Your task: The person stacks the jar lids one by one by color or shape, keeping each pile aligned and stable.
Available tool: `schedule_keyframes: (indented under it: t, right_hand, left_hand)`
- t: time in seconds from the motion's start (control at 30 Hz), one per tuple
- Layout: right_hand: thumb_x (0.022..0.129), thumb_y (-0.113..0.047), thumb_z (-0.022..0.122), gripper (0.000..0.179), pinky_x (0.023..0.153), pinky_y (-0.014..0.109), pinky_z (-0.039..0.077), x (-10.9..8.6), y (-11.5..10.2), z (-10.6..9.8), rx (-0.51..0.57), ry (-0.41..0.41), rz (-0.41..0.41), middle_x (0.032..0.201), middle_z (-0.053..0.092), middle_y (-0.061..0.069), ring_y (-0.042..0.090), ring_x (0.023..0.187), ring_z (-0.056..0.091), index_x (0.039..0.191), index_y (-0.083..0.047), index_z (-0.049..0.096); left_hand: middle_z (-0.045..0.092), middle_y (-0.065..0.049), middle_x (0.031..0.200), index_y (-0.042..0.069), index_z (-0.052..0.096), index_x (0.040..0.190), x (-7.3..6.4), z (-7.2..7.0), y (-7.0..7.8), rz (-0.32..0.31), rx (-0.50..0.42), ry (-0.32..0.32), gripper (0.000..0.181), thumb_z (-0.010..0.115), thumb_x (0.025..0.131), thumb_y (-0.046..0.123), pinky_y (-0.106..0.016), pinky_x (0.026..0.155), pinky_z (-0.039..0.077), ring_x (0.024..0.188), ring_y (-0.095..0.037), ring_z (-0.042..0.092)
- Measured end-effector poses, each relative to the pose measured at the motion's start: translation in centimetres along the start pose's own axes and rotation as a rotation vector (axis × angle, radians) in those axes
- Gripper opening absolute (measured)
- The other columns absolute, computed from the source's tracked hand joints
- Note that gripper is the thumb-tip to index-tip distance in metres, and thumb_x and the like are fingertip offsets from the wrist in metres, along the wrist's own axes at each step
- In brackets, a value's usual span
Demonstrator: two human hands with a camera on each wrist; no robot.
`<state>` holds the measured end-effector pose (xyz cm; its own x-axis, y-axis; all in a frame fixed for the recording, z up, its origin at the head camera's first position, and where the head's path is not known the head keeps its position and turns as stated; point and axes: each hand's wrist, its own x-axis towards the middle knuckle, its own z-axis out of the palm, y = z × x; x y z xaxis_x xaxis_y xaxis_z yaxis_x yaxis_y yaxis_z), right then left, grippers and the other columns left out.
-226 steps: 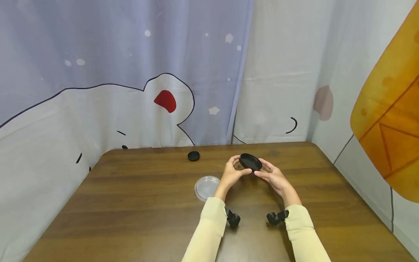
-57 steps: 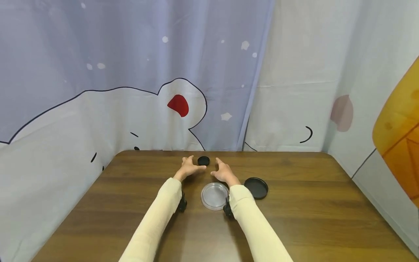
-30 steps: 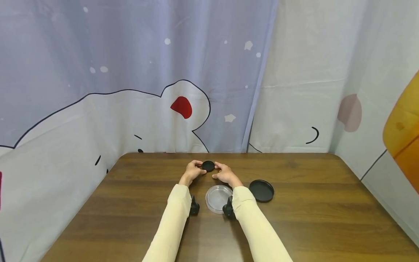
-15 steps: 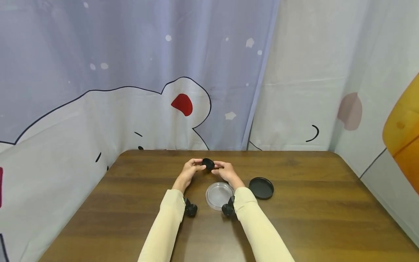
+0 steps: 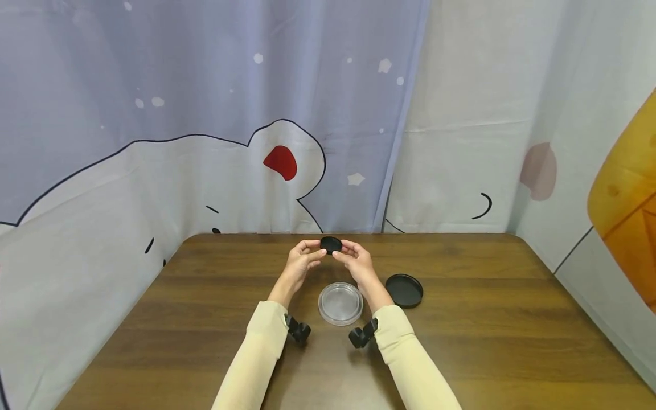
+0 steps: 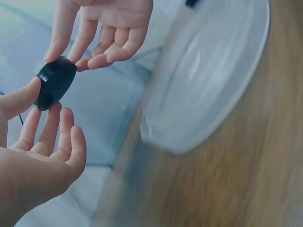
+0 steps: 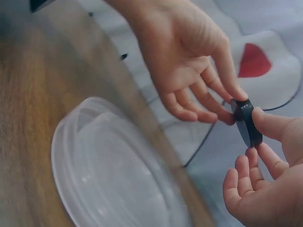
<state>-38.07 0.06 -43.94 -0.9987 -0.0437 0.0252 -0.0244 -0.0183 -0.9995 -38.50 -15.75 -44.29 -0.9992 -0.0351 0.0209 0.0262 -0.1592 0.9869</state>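
A small round black lid (image 5: 331, 245) is held up between both hands near the far edge of the table. My left hand (image 5: 299, 263) pinches its left side between thumb and fingers, and my right hand (image 5: 360, 264) pinches the right side. The left wrist view shows the black lid (image 6: 56, 82) tilted, with thumb and fingertips at opposite edges and the other fingers loosely bent. From the right wrist, its dark rim (image 7: 246, 123) appears nearly edge-on. Below the hands, a clear round plastic dish (image 5: 340, 304) lies on the table.
A larger black round lid (image 5: 404, 290) lies on the wooden table (image 5: 492, 336), beside the right forearm. Behind the table hangs a printed curtain (image 5: 220, 74). A black wrist camera (image 5: 298, 330) juts inward from the left cuff, another (image 5: 363, 333) from the right.
The larger black lid, held in both hands at first, now lies to the right of the clear dish. Both hands then reached the small black lid, gripped it and raised it off the table.
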Motion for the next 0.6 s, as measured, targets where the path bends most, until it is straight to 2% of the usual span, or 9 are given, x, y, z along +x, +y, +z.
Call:
schedule_keyframes:
  t: [0.13,0.27,0.37,0.47,0.6]
  right_hand:
    - [0.089,-0.010,0.068,0.047,0.094,0.030,0.047,-1.2,-1.0,-1.6,0.031,0.009,-0.029,0.120,0.059,0.012,0.015,0.104,0.055,0.134,-0.004,0.055]
    - [0.090,-0.010,0.067,0.048,0.099,0.033,0.046,-2.4,-1.6,-3.9,0.039,0.026,-0.043,0.122,0.058,0.010,0.016,0.108,0.054,0.136,-0.006,0.053]
    - [0.090,-0.011,0.067,0.048,0.099,0.030,0.044,-3.1,-2.0,-5.6,0.027,0.043,-0.047,0.122,0.057,0.008,0.015,0.109,0.054,0.136,-0.008,0.052]
    - [0.091,-0.013,0.067,0.048,0.095,0.025,0.044,-3.7,-2.4,-7.2,-0.010,0.056,-0.067,0.121,0.057,0.007,0.012,0.106,0.054,0.136,-0.008,0.052]
    - [0.090,-0.014,0.068,0.049,0.088,0.019,0.045,-4.5,-2.7,-9.3,-0.081,0.069,-0.099,0.115,0.058,0.004,0.008,0.099,0.055,0.135,-0.005,0.053]
  left_hand:
    - [0.064,0.004,0.096,-0.001,0.056,0.118,-1.1,1.8,0.7,0.033,-0.010,-0.021,0.033,0.065,0.086,-0.001,-0.047,0.098,0.048,0.079,-0.006,0.066]
    - [0.064,0.000,0.101,-0.004,0.056,0.118,-1.9,4.2,0.9,0.092,0.026,-0.062,0.035,0.066,0.086,0.000,-0.034,0.087,0.053,0.079,-0.004,0.064]
    - [0.066,-0.008,0.106,-0.005,0.056,0.117,-2.4,5.9,1.2,0.133,0.078,-0.090,0.035,0.068,0.086,0.002,-0.026,0.079,0.052,0.080,-0.004,0.062]
    - [0.065,-0.012,0.111,-0.004,0.056,0.117,-2.8,7.4,1.4,0.138,0.099,-0.108,0.035,0.068,0.085,0.004,-0.027,0.081,0.052,0.081,-0.004,0.061]
    - [0.065,-0.014,0.114,-0.004,0.056,0.118,-3.3,9.1,1.3,0.105,0.066,-0.138,0.036,0.068,0.085,0.003,-0.029,0.085,0.053,0.082,-0.004,0.062]
